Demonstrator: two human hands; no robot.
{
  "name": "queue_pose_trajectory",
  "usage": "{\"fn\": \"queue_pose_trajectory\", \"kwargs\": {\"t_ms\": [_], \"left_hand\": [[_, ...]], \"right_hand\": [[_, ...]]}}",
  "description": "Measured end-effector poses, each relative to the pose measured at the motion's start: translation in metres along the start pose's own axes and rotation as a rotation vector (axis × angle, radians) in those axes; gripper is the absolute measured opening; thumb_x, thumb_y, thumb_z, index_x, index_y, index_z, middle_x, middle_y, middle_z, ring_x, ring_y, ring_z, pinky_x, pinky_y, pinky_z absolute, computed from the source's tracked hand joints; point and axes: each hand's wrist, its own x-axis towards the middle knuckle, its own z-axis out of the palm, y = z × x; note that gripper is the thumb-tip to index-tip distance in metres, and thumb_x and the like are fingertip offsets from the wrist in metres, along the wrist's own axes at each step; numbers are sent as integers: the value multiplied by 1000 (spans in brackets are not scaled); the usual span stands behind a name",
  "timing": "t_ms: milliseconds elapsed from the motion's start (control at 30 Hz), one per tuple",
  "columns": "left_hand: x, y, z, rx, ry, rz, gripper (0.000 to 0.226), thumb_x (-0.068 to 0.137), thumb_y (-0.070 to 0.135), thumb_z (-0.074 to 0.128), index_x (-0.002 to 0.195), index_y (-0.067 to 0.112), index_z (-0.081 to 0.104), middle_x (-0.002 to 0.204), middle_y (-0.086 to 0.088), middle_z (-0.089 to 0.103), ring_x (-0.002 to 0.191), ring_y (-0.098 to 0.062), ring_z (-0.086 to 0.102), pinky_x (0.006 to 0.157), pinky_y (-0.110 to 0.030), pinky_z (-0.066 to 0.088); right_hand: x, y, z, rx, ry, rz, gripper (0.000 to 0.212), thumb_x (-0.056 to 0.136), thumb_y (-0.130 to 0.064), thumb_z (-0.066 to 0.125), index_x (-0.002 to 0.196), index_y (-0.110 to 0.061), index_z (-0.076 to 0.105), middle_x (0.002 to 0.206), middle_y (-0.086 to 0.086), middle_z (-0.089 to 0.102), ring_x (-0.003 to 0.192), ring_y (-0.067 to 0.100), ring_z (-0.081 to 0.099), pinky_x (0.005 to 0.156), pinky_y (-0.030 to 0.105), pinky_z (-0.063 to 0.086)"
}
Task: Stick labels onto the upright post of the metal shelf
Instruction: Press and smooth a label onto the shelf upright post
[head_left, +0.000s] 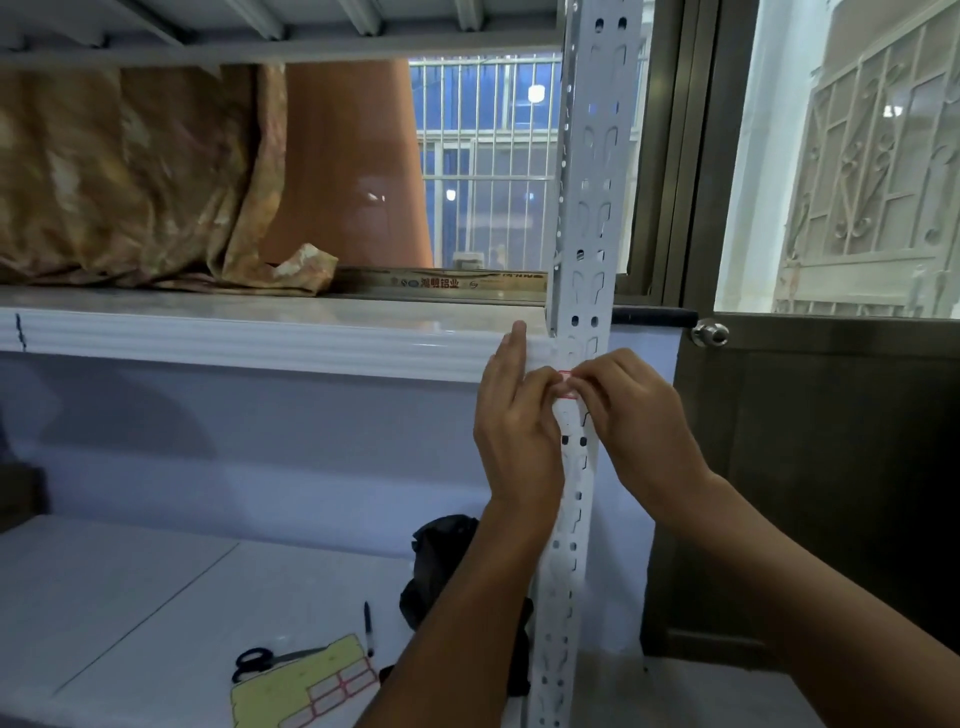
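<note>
**A:** Your right hand (618, 410) has its fingertips bunched on a red-bordered label (567, 383), pinching or pressing it against the face of the white slotted post (584, 249). Your left hand (514, 415) meets it from the other side, thumb tucked in at the label's left end, the other fingers straight and laid up along the post's edge, with the tip of the longest reaching the lip of the shelf (249, 338).

**B:** Why both hands on something that small?

**A:** As I read it, you're squaring it. The post's face is narrow and punched with slots, so holding each end lets you keep the label level and centred before it bonds. The straight left fingers look like a brace against the shelf's front, steadying everything.

**B:** Is the label stuck down yet?

**A:** Most of it is hidden under your fingers; only slivers of red border show between the two hands. I can't tell if it's fully flat.

**B:** And the supplies?

**A:** Well below your grip and to its left, on the lower shelf board: the yellow label sheet (306, 686) with a few red-bordered labels left on it, black-handled scissors (260, 661) touching its upper left edge, and a pen (368, 629) just above it. That keeps the next label within reach. A black bag (441, 561) sits behind your left forearm.
</note>
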Motion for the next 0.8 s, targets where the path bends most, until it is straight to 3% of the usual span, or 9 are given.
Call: {"fn": "queue_pose_trajectory", "kwargs": {"t_ms": [100,267,433,533,667,800], "left_hand": [[0,-4,1,25,-15,35,35,103,31,51,98,6,76,142,-9,61,141,-23,48,111,-46,47],[-3,-14,3,1,13,111,17,97,12,64,103,2,76,134,-12,66,138,-27,53,115,-49,42],[2,-15,1,101,38,211,40,107,31,49,105,4,78,129,-9,70,133,-29,58,110,-50,47],[3,-15,1,149,44,246,42,108,33,47,104,5,78,127,-7,71,131,-30,59,107,-51,49],[0,-17,5,151,56,234,35,108,20,47,103,5,78,128,-6,70,134,-30,56,109,-51,47],[-8,-21,12,62,67,210,16,98,0,62,106,1,76,130,-11,68,138,-32,53,117,-51,40]], "right_hand": [[-5,1,2,-41,8,-41,15,91,-13,73,101,-3,71,96,12,69,86,24,67,75,38,59],[-11,1,5,-70,84,-64,16,91,-8,72,103,2,71,97,15,71,87,27,69,73,39,60],[-11,1,10,-68,84,-32,20,88,-8,75,105,1,71,98,14,71,89,25,69,76,37,60],[-12,-1,14,-43,81,-3,21,89,-8,74,107,1,71,100,15,71,92,26,69,80,36,60],[-12,-6,19,-23,143,18,20,95,-14,60,105,0,70,98,14,71,91,26,68,80,35,59],[-12,-10,26,-55,218,17,28,99,-19,47,101,0,68,94,13,70,86,25,66,76,34,58]]}}
